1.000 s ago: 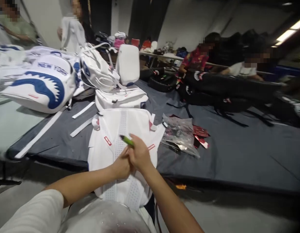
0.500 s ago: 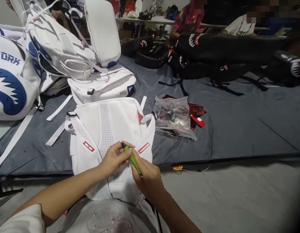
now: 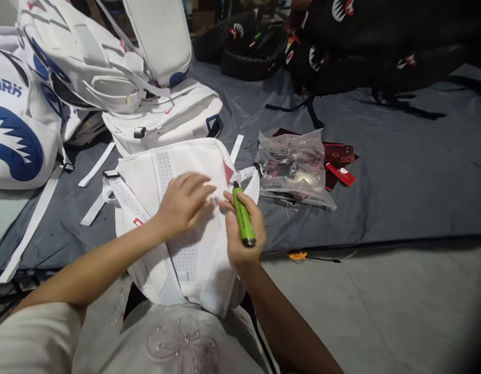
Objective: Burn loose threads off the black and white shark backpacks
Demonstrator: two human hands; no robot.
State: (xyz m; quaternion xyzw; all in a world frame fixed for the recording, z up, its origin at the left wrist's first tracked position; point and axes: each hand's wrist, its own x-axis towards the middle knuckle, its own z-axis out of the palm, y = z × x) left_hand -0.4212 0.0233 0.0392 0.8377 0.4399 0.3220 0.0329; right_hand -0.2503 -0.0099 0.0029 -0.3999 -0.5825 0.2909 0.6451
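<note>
Plainly, right hand point(image 3: 236, 240) holds green pen-like tool point(image 3: 243, 215) over white backpack point(image 3: 207, 234)

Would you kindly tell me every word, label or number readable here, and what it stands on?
"ORK", cut off by the picture's edge: on the left white backpack.
Too small or blurred to read: marks on the green tool, red tag and red strap label.

I am reading "ORK" on the leftmost white backpack point(image 3: 28, 119), but am not making out the print on my green tool point(image 3: 243, 218).
</note>
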